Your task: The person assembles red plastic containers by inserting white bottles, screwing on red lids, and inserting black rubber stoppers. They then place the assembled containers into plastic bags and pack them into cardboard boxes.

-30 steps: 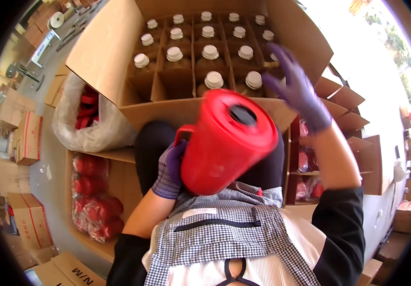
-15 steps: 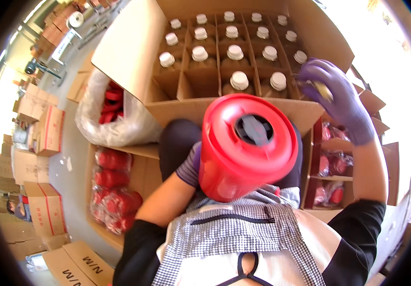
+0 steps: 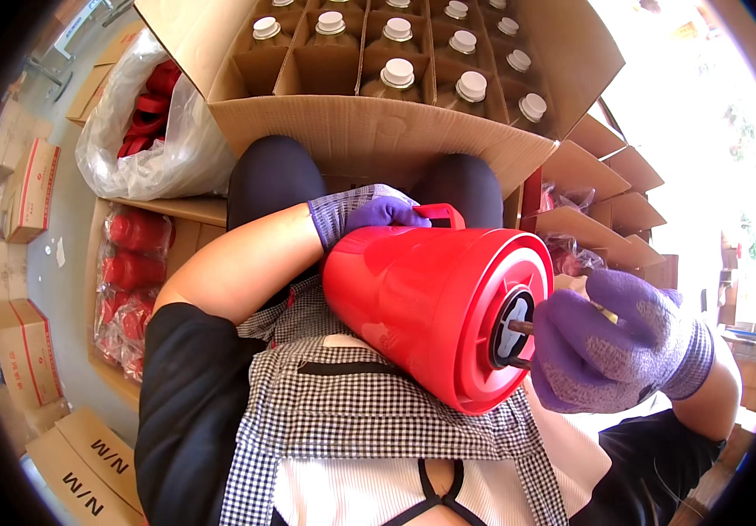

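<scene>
A red plastic jug lies tilted across my lap, its round end turned right. My left hand, in a purple glove, is closed on the jug beside its red handle. A black round fitting with a grey bar sits in the middle of that end. My gloved right hand is closed around a dark two-pronged tool, whose tips meet the fitting. Most of the tool is hidden in the fist. A small yellowish piece shows between the fingers.
Ahead stands an open carton with dividers and several white-capped bottles. At left are a clear bag of red parts and a box of wrapped red pieces. More open cartons stand at right.
The jug has tipped from upright to lying with its end to the right. My right hand has come from the bottle carton to that end. The view has shifted lower.
</scene>
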